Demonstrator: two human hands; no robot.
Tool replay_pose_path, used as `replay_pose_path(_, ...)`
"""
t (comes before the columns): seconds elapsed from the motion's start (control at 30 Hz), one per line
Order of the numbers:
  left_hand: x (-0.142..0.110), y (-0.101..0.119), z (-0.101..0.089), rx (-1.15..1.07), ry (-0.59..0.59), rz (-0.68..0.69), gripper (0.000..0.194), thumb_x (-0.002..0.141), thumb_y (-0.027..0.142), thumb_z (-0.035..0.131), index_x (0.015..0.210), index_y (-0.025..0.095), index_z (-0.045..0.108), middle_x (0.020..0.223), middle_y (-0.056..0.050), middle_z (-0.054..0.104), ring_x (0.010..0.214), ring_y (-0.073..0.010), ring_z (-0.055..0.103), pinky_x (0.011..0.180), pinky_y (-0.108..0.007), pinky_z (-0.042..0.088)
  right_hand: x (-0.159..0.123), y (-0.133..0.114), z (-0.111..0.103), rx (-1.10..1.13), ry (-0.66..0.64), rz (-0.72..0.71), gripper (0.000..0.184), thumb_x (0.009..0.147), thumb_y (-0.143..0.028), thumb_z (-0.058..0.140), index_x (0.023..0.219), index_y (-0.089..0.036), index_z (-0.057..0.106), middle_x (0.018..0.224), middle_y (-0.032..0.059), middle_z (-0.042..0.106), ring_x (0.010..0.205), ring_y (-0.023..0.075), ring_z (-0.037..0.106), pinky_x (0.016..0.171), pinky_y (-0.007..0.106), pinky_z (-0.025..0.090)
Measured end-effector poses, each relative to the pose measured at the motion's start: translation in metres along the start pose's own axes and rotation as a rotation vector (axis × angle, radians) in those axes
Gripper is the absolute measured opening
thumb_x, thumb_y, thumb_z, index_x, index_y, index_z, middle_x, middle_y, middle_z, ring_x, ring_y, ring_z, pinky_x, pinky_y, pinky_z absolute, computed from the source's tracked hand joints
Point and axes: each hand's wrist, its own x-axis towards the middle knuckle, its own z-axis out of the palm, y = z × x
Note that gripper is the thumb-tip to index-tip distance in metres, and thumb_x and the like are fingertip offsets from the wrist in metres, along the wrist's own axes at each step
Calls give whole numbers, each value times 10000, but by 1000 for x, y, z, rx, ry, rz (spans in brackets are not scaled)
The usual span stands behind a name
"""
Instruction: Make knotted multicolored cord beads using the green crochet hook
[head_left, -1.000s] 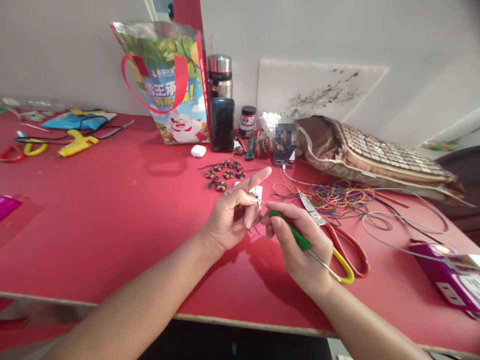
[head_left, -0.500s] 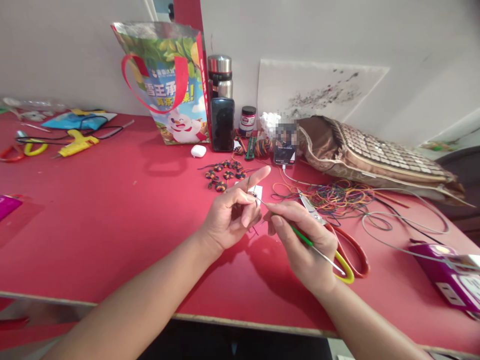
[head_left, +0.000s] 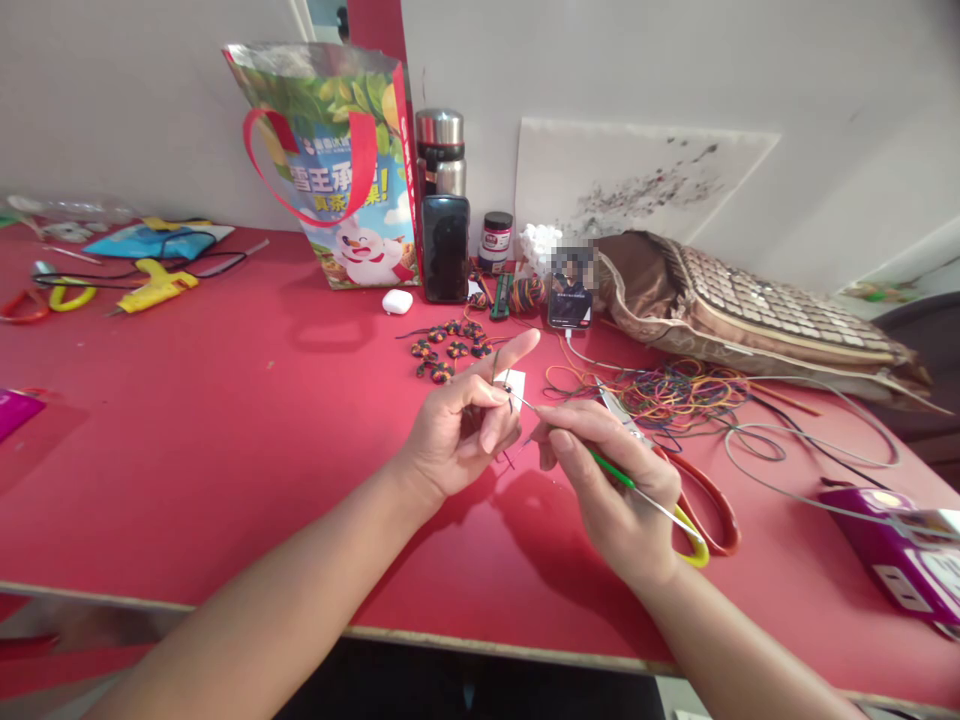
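Note:
Between thumb and fingers, my left hand pinches a small piece of dark thread work, its index finger stretched out with thread running to it. A thin crochet hook with a green grip lies in my right hand, held like a pen. The hook's tip meets the thread work at my left fingertips; the exact stitch is too small to make out. Beyond my left hand lie several multicoloured crocheted flowers on the red table. A loose thread end hangs below my left fingers.
Scissors lie partly under my right hand, near a tangle of coloured threads. Behind stand a shopping bag, a dark phone, a lit phone and a jar. A yellow glue gun lies left, a purple box right.
My right hand has shifted slightly to the right with the crochet hook, drawing it a little away from my left fingers. My left hand has barely moved.

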Motion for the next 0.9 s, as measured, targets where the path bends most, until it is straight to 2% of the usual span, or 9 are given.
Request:
replay_pose_path(0.67, 0, 3, -3, -8, -34, -32, 717, 737, 100, 464, 1442, 112, 593, 340, 73, 430, 328, -90, 136, 416, -249, 162, 0, 1, -5, 122, -12, 80, 326, 978, -91, 610, 1172, -300, 767, 856, 12, 662, 732, 141, 584, 702, 322, 462)
replay_pose_path(0.9, 0, 9, -7, -32, -38, -115, 641, 690, 81, 462, 1279, 78, 716, 303, 64, 388, 313, -83, 99, 392, -238, 145, 1, 3, -11, 187, -51, 173, 271, 974, -131, 639, 1126, -300, 788, 886, 31, 682, 759, 152, 589, 667, 310, 456)
